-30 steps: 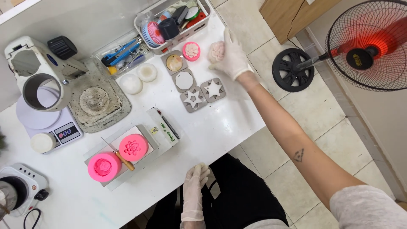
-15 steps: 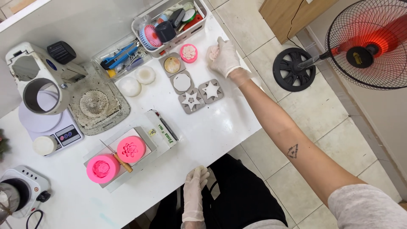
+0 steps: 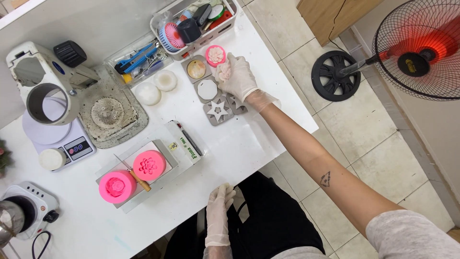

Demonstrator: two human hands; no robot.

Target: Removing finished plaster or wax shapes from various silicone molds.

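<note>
My right hand point(image 3: 240, 76), in a thin white glove, reaches across the white table point(image 3: 239, 144) and is closed on a pale flower-shaped cast piece point(image 3: 223, 72). It hovers over several grey square moulds point(image 3: 218, 110), one with a star-shaped cavity. Just beyond it sits a small pink round mould point(image 3: 215, 55) with a pale flower inside. My left hand point(image 3: 219, 211), also gloved, rests at the table's near edge with fingers loosely together, holding nothing.
Two pink round moulds point(image 3: 133, 175) and a small knife lie on a flat metal box. Two white round casts point(image 3: 157, 87), a clear tool tray point(image 3: 139, 60), a crate of supplies point(image 3: 196, 21), a scale point(image 3: 72, 144), a white machine point(image 3: 43, 86) and a floor fan point(image 3: 412, 52) surround the area.
My right hand has moved left, from the table's right edge to over the grey moulds beside the small pink mould, carrying the pale piece. The left hand has stayed put.
</note>
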